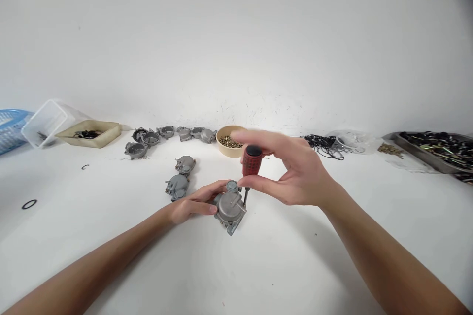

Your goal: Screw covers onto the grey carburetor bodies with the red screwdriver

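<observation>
A grey metal carburetor [229, 206] rests on the white table, tilted a little. My left hand [197, 203] grips it from the left, thumb on the near side and fingers behind. In my right hand [291, 167] is a screwdriver [253, 161] with a red and black handle, held nearly upright between thumb and fingers. Its shaft runs down to the carburetor's right edge; the tip's exact seat is too small to make out. Just left of my left hand stand two more carburetors [177, 186] [185, 164].
A round tub [221, 145] of small brass-coloured screws stands behind. Grey metal bowls [136, 149] line the back left, near a yellowish tray [107, 134], a clear bin [48, 120] and a blue basket [13, 130]. Black rings [321, 145] and a metal tray of parts [410, 150] lie right.
</observation>
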Demonstrator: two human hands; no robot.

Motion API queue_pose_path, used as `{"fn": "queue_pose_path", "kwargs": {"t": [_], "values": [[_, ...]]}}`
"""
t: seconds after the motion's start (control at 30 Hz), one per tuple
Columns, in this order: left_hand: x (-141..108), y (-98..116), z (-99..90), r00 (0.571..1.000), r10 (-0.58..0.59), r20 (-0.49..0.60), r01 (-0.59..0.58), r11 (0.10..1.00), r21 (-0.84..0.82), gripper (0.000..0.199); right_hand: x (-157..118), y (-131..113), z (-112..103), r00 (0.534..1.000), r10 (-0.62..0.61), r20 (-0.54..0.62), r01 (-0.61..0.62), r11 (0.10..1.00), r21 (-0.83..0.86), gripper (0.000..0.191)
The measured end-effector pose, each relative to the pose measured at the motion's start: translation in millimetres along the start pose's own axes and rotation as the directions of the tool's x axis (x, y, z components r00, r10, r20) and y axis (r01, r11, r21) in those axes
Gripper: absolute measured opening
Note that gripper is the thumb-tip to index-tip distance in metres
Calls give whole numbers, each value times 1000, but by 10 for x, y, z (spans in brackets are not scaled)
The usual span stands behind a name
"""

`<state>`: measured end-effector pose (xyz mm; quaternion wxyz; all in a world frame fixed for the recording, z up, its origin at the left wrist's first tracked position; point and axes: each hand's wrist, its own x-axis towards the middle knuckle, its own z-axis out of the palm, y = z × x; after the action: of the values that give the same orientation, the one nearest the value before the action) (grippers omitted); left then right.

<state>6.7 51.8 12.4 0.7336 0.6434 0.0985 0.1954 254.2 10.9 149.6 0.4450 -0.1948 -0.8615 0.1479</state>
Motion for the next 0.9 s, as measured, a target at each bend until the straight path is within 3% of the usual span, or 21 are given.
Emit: {"fn": "queue_pose_path", "kwargs": {"t": [0.1,0.23,0.47,0.67,0.9], "values": [[8,1,-2,1000,2,5,-2,1000,-1,62,20,16,-1,998,-59,16,60,997,-39,34],[25,-2,3,1000,-1,-17,1,1000,-15,68,11,-15,-34,994,-57,97,56,998,9,44],[18,1,3,1000,19,7,-19,1000,3,61,5,33,-19,998,-59,16,60,996,-66,44],[25,11,17,999,-8,-31,7,1000,-26,65,13,-21,-43,997,-36,74,36,999,-7,50],[28,35,28,1000,4,-7,-4,1000,-13,64,-2,45,-37,999,-37,30,37,999,-18,44]]}}
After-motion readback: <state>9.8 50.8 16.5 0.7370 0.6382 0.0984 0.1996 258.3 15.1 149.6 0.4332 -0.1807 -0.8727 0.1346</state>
